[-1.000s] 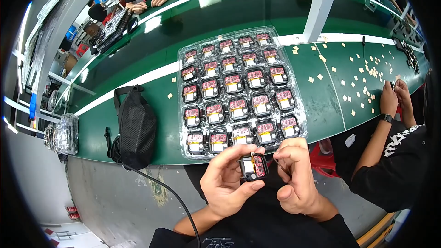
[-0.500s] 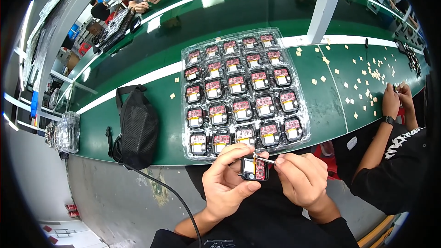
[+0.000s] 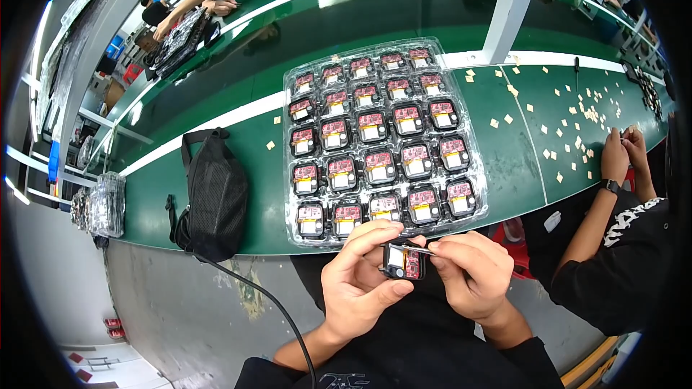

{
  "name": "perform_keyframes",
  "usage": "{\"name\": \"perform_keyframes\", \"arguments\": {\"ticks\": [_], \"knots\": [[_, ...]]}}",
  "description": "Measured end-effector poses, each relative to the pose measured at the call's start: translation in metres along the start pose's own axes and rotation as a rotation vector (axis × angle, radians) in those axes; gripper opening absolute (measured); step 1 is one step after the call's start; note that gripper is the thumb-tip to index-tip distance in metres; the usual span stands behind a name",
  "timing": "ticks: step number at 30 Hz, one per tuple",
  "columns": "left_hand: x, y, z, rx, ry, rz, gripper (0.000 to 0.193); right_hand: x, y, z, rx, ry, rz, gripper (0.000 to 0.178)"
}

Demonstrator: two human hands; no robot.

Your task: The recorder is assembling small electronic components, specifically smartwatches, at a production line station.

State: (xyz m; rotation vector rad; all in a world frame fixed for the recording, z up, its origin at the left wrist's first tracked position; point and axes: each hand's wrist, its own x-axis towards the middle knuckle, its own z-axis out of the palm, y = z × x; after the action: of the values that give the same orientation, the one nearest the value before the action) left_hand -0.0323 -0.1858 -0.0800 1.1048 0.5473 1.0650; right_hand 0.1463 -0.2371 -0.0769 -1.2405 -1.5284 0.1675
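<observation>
My left hand (image 3: 360, 281) is closed around the edges of a small black device casing (image 3: 391, 271), tilted, with its inside facing up. A red circuit board, a white block and a yellow strip show in the casing. Between thumb and fingers of my right hand (image 3: 472, 274) is a thin metal tool that looks like tweezers (image 3: 425, 250). Its tip lies at the casing's upper edge; whether it grips anything there is too small to tell. Just beyond my hands a clear plastic tray (image 3: 291, 209) holds rows of similar open casings (image 3: 378, 166).
Left of the tray a black mesh bag (image 3: 216, 194) lies on the green table (image 3: 148, 209). A black cable (image 3: 267, 295) runs beside my left forearm. Small pale squares (image 3: 591, 117) are scattered at right, near a co-worker's hands (image 3: 623, 151). A grey post (image 3: 510, 11) rises behind the tray.
The tweezers lie flatter across the casing's upper edge, and the casing has tilted slightly. Across the table, another person's arm has reached out toward a dark tray at the left.
</observation>
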Motion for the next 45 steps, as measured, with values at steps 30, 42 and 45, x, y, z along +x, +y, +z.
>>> {"name": "perform_keyframes", "arguments": {"ticks": [30, 42, 45], "knots": [[0.078, 0.047, -0.018, 0.902, 0.082, 0.428, 0.037, -0.014, 0.078, -0.030, 0.123, 0.462, 0.436, 0.020], [0.181, 0.041, -0.051, 1.680, -0.002, 0.220, 0.026, -0.028, 0.124, -0.019, 0.199, 0.434, 0.608, 0.024], [0.174, 0.038, -0.045, 1.714, -0.051, 0.279, 0.030, -0.029, 0.125, -0.018, 0.158, 0.422, 0.605, 0.023]]}}
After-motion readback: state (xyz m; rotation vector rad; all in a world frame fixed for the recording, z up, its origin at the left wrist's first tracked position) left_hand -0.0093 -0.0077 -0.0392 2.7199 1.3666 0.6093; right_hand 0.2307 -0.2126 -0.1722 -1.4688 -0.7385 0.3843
